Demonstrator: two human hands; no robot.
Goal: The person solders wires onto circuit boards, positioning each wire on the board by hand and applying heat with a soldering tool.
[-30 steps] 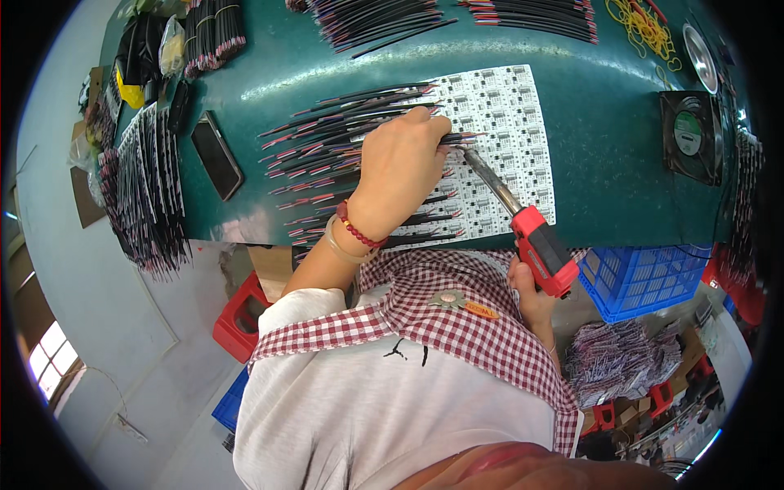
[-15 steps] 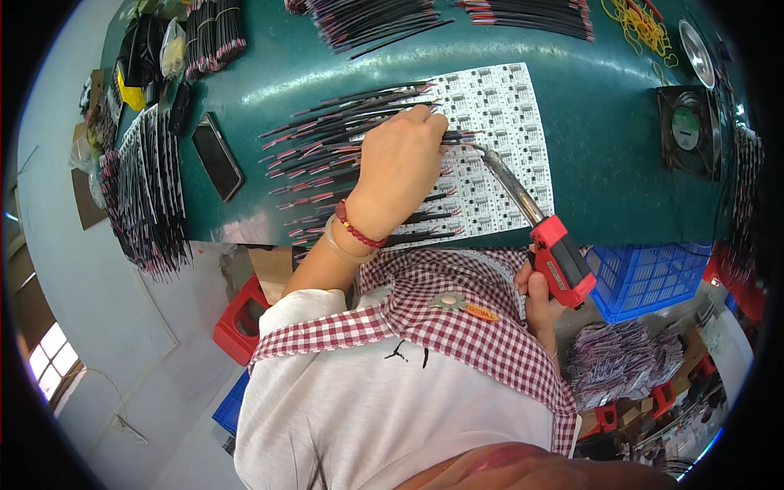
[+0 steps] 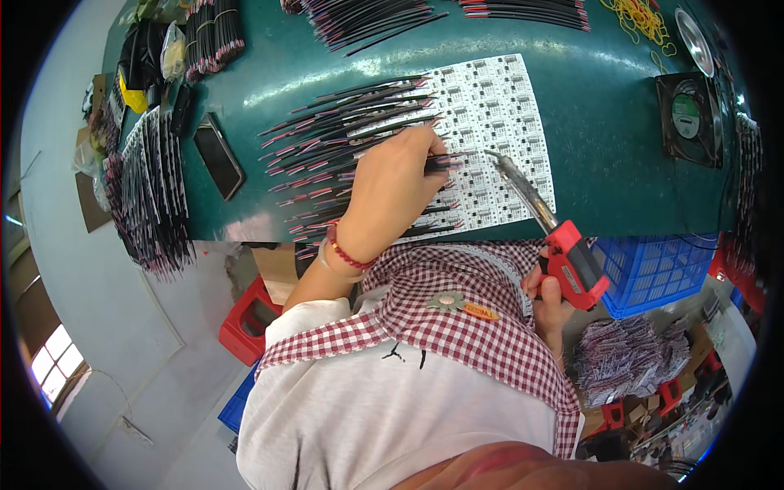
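Note:
My left hand (image 3: 395,175) is closed in a pinch on a black cable (image 3: 442,163), whose thin wire ends point right over the white circuit board sheet (image 3: 506,106). Several other black cables (image 3: 327,135) lie side by side across the sheet's left part, their pink and white ends spreading onto the table. In my right hand (image 3: 550,299) is a red and black soldering gun (image 3: 574,265), gripped by its handle. Its metal tip hovers over the sheet, a short way right of the cable's ends and apart from them. My left hand hides the middle of some cables.
On the green table (image 3: 604,106), a phone (image 3: 218,155) lies at left beside wired boards (image 3: 147,180). Cable bundles (image 3: 367,20) lie at the back. A black fan (image 3: 688,119) and yellow rubber bands (image 3: 641,20) are at right. A blue crate (image 3: 653,273) stands below the table's edge.
My left hand has come nearer to me, from one cable row to a lower one. The soldering gun has shifted right, its tip now apart from the cable's wire ends.

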